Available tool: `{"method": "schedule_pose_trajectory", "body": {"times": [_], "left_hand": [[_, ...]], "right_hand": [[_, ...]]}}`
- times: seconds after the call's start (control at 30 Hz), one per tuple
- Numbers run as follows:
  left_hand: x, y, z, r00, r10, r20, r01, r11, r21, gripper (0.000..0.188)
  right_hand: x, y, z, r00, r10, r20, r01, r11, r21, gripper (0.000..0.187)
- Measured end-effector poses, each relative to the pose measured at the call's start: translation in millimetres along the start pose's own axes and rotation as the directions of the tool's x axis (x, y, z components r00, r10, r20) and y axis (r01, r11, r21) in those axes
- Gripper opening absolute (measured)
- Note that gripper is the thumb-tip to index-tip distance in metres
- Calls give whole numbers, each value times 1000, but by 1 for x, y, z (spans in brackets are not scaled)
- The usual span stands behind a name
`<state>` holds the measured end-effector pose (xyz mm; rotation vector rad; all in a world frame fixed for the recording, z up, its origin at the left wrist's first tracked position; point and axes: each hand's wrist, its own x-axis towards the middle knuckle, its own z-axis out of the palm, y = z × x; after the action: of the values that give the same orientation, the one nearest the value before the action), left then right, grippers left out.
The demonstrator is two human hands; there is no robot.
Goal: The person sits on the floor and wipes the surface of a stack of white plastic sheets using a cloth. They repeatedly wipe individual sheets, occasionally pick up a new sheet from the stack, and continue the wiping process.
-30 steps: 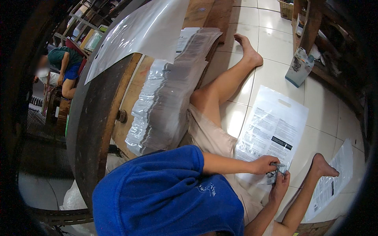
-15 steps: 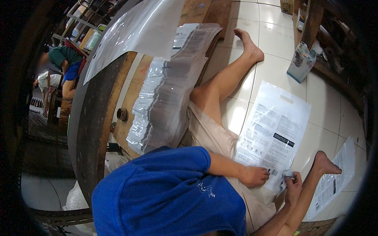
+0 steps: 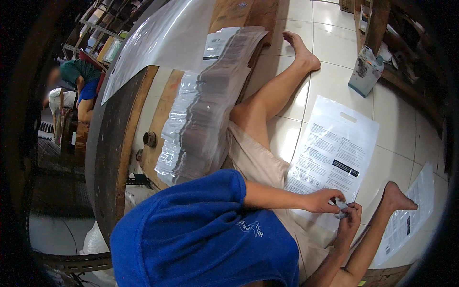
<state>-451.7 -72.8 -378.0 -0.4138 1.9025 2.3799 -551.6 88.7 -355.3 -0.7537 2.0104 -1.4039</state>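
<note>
A white plastic bag [image 3: 330,158] with a cut-out handle hole, dense printed text and a black label block lies flat on the tiled floor between my legs. Over its lower end, my left hand [image 3: 327,201] pinches a small crumpled grey-white wad, which looks like cloth [image 3: 341,209]. My right hand [image 3: 350,217] grips the same wad from the other side, fingers closed on it. Both hands meet near the bag's lower right corner, covering part of the print.
Many clear printed bags [image 3: 205,105] overlap in a long stack on my left, by a wooden board [image 3: 165,129]. Another printed bag [image 3: 406,220] lies under my right foot. A stained translucent container [image 3: 366,71] stands far right. Other people [image 3: 79,81] are in the left background.
My left hand has lifted off the bag and moved right to take hold of the wad. My right hand has shifted slightly up and left with it.
</note>
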Motion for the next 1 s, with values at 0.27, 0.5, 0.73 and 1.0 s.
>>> {"method": "schedule_pose_trajectory", "body": {"times": [0.27, 0.5, 0.73, 1.0], "left_hand": [[8, -29, 6, 998, 1, -71, -16, 977, -213, 43], [4, -20, 7, 998, -55, 41, 66, 918, -392, 47], [-4, -31, 33, 946, -322, 37, 297, 817, -494, 44], [-4, -119, 36, 593, 305, 745, -805, 266, 531, 43]], "right_hand": [[-15, 8, 9, 989, 131, -74, -81, 881, 467, 38], [-20, 18, 25, 970, 152, -188, -72, 925, 373, 34], [-30, 38, 7, 959, 233, -161, -213, 968, 131, 26], [-14, -9, -17, 993, 98, -68, -119, 848, -516, 21]]}}
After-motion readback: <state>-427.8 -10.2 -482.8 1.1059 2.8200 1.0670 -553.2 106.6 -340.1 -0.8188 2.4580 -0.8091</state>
